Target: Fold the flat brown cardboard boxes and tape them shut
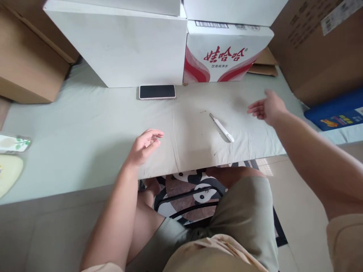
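Observation:
My left hand point(146, 146) hovers over the near side of the cloth-covered table point(85, 124), its fingers loosely curled and the thumb apart from them. I see nothing clearly held in it. Farther right, my right hand point(268, 107) is raised above the cloth with fingers stretched out and nothing in them. Between the two hands lies a slim white utility knife point(222, 128), slanted, nearer to the right hand and touched by neither. A phone point(157, 91) with a dark screen and pale case lies flat beyond my left hand.
White cartons point(136, 49) and a red-and-white water carton point(224, 56) line the back. Brown cardboard boxes stand at the left point(31, 56) and right point(323, 45). A blue package point(337, 115) sits at the right edge. A leaf-patterned packet point(14, 143) and a pale yellow item point(10, 172) lie far left.

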A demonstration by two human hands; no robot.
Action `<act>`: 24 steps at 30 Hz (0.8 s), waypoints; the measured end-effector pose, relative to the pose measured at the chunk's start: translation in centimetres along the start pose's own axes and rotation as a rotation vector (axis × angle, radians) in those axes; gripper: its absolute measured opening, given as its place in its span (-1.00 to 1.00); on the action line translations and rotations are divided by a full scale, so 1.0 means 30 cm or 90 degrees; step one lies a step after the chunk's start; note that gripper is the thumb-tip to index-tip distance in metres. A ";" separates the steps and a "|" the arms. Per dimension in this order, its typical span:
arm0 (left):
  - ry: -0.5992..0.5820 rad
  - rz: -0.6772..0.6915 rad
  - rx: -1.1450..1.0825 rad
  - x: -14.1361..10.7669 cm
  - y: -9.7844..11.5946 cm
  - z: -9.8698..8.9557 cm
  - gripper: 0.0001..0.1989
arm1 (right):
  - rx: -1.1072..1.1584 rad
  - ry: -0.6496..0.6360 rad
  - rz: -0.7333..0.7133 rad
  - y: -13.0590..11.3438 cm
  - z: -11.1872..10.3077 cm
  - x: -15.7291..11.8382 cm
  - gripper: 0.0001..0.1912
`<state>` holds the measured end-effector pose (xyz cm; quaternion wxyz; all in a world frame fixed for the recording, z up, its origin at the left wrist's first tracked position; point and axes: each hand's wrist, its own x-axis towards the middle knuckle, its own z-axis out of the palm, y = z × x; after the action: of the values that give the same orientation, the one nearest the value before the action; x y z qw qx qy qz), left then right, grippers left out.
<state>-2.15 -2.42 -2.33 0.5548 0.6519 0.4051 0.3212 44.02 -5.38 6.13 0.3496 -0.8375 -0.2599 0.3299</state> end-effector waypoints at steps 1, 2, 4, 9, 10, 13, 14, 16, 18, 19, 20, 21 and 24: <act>0.005 0.006 -0.003 -0.006 0.003 -0.008 -0.60 | 0.001 -0.010 0.025 0.007 0.042 -0.044 -0.31; 0.012 0.013 -0.008 -0.012 0.005 -0.015 -0.61 | 0.004 -0.016 0.040 0.006 0.078 -0.080 -0.34; 0.026 0.024 -0.017 -0.025 0.010 -0.026 -0.61 | 0.003 -0.030 0.032 -0.016 0.136 -0.135 -0.35; 0.053 0.051 -0.016 -0.080 0.031 -0.059 -0.61 | -0.053 -0.090 -0.038 -0.132 0.276 -0.255 -0.35; 0.059 0.054 -0.016 -0.093 0.038 -0.070 -0.60 | -0.074 -0.110 -0.060 -0.155 0.313 -0.282 -0.36; 0.082 0.055 -0.029 -0.134 0.055 -0.106 -0.62 | -0.148 -0.170 -0.140 -0.219 0.450 -0.359 -0.44; 0.089 0.058 -0.038 -0.146 0.058 -0.118 -0.62 | -0.173 -0.187 -0.170 -0.240 0.504 -0.382 -0.48; 0.105 0.061 -0.065 -0.167 0.061 -0.141 -0.63 | -0.230 -0.221 -0.239 -0.283 0.622 -0.427 -0.56; 0.129 0.063 -0.095 -0.182 0.059 -0.160 -0.67 | -0.275 -0.261 -0.307 -0.332 0.750 -0.472 -0.63; 0.150 0.061 -0.104 -0.187 0.058 -0.170 -0.71 | -0.296 -0.280 -0.342 -0.361 0.815 -0.496 -0.66; 0.177 0.057 -0.112 -0.191 0.056 -0.181 -0.75 | -0.319 -0.297 -0.381 -0.392 0.882 -0.520 -0.69; 0.204 0.049 -0.122 -0.193 0.056 -0.192 -0.79 | -0.344 -0.312 -0.424 -0.426 0.949 -0.544 -0.71; 0.307 0.020 -0.172 -0.196 0.055 -0.230 -0.88 | -0.431 -0.317 -0.577 -0.538 1.154 -0.615 -0.80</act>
<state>-10.59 -4.51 0.70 0.5192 0.4825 0.4691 0.5268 3.35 6.67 6.57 0.0988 -0.6059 -0.7541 0.2335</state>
